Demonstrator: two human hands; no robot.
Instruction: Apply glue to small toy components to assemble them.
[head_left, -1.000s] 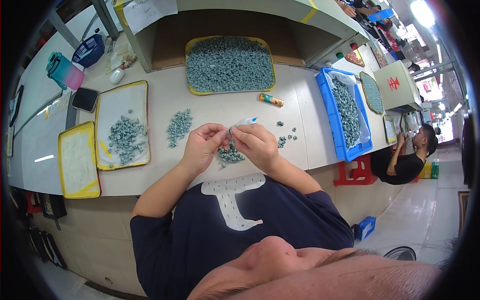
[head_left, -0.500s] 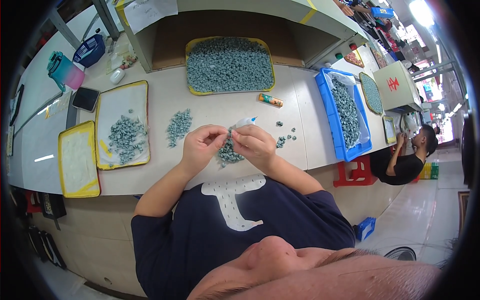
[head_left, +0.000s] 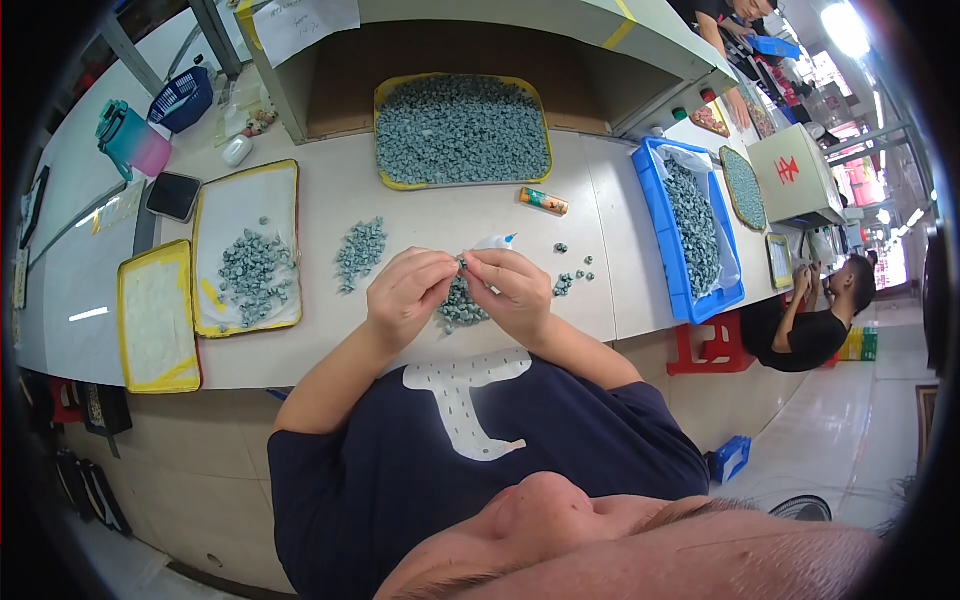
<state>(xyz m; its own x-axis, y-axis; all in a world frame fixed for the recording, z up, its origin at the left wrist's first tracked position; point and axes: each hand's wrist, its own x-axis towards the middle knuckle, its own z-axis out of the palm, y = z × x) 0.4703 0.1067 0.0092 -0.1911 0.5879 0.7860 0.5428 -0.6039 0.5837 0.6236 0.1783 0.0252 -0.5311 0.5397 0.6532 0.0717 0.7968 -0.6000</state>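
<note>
My left hand (head_left: 405, 292) and my right hand (head_left: 513, 292) meet at the fingertips above the table, both closed in a pinch. Between them is a small grey-green piece (head_left: 462, 262), mostly covered by the fingers. Beneath the hands lies a heap of similar small grey-green pieces (head_left: 461, 307), partly hidden. Just behind the right hand is a white bottle with a blue tip (head_left: 494, 242). Another pile of pieces (head_left: 360, 250) rests to the left of the left hand. A few loose pieces (head_left: 563, 285) are scattered right of the right hand.
A yellow-edged tray full of pieces (head_left: 463, 84) stands under the shelf, with an orange-green cylinder (head_left: 543, 201) before it. At left are a lined tray (head_left: 222, 184), a yellow-edged tray (head_left: 160, 375), a phone (head_left: 173, 197) and a bottle (head_left: 133, 150). A blue crate (head_left: 652, 200) stands right.
The fingertips of both hands have shifted slightly around the small piece. At the far upper right, another person now leans in with an arm reaching over the trays.
</note>
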